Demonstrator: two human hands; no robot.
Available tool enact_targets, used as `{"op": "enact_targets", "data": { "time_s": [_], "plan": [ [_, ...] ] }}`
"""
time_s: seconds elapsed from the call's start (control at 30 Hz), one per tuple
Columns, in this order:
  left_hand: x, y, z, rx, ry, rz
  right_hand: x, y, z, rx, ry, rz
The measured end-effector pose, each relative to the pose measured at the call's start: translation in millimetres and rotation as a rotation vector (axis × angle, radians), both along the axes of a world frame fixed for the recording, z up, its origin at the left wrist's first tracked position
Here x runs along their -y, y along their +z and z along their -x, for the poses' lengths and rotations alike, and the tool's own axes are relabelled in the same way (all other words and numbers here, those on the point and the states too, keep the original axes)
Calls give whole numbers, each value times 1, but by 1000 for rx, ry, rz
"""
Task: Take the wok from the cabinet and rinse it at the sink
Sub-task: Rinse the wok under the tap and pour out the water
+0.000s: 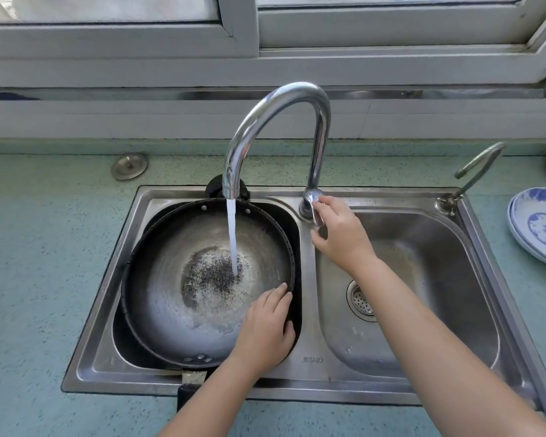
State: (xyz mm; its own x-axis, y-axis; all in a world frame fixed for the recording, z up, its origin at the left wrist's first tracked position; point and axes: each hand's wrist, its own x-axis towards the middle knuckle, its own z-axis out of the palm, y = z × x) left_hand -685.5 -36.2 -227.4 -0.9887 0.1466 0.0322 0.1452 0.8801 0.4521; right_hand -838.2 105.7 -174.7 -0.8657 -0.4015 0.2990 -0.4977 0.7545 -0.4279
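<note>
Wok point(177, 298) fills the sink point(309, 364) left basin edge to edge; right basin open. Left hand point(265, 329) clamps the wok's near-right rim, right hand point(338, 234) fingers curl around the faucet lever point(312, 206). Sink divider stamp unreadable.

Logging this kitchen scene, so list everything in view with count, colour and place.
wok: one, dark, left sink basin
tap: one, chrome, running into wok
tap lever: one, chrome, tap base
sink: one double, steel, set in counter
drain strainer: one, steel, right basin
small tap: one, metal, sink's right corner
plates: stacked, blue-white, right counter
round cap: one, metal, left counter
left hand: on wok rim
right hand: on tap lever
</note>
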Motion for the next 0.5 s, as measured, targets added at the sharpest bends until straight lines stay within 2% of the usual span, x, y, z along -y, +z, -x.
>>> {"op": "enact_targets", "data": {
  "time_s": [0.2,0.5],
  "plan": [
    [13,9,-21,-8,70,8,12,-11,-54,61,-121,78],
    [47,17,-81,11,194,-47,35,-20,-153,282,-194,136]
  ]
}}
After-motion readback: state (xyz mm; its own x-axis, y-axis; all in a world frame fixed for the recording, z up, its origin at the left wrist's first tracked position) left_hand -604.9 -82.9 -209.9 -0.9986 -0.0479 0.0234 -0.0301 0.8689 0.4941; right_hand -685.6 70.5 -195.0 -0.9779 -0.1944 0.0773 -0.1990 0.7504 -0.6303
